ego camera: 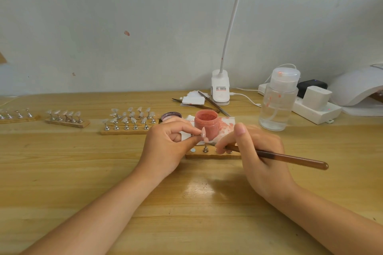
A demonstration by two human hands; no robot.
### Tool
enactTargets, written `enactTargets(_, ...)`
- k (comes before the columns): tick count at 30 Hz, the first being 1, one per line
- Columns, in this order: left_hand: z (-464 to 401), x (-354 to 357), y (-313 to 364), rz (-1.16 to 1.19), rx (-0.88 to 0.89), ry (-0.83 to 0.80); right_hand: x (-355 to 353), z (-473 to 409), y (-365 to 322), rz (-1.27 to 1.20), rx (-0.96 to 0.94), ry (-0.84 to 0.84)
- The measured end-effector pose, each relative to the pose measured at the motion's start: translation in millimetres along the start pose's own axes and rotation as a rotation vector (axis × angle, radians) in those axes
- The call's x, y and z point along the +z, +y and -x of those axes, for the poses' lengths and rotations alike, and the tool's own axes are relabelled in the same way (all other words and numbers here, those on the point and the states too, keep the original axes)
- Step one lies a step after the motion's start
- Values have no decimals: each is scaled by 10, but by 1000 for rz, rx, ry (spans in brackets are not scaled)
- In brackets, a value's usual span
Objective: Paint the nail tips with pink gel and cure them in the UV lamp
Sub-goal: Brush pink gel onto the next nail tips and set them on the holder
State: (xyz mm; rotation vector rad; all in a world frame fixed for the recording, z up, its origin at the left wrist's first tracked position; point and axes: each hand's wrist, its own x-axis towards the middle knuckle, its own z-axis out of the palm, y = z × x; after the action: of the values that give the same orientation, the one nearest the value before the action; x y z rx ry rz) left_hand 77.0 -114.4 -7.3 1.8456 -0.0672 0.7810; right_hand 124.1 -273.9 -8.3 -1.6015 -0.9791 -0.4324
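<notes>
From the head camera, the left hand pinches a small metal stand between thumb and fingertips, and on that stand sits a nail tip, held just in front of the open jar of pink gel. The nail tip stands nearly upright, its long axis running up and down with a slight lean, its pink-coated face turned toward the right hand. That hand grips a brown brush in a writing hold, fingers curled round the front of the handle, the handle's long axis running from lower right up toward the left. The brush end lies just below and to the right of the nail tip, close to its lower edge; so the coming stroke seems to depend on bringing the bristles up and leftward along the tip's length. The right hand is the one nearer that working end. The bristles themselves are small and blurred, and I cannot tell whether they touch the tip. Below the hands a wooden holder strip is partly covered by the right fingers. The UV lamp sits well apart at the far right, cut off by the frame edge. Rows of unpainted tips wait on the left.
</notes>
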Motion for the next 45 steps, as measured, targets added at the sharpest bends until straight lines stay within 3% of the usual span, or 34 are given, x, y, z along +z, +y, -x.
enactTargets(17,0,-1,-7,-24,2,-21,9,-16,-9,52,-34,-2)
enactTargets(29,-1,0,3,-10,-11,-13,6,1,13,-46,78,7)
enactTargets(40,-6,0,-14,-16,-24,-10,17,-15,12,-5,17,12)
enactTargets(45,-3,3,0,-6,-33,-9,11,3,17,-47,80,-10)
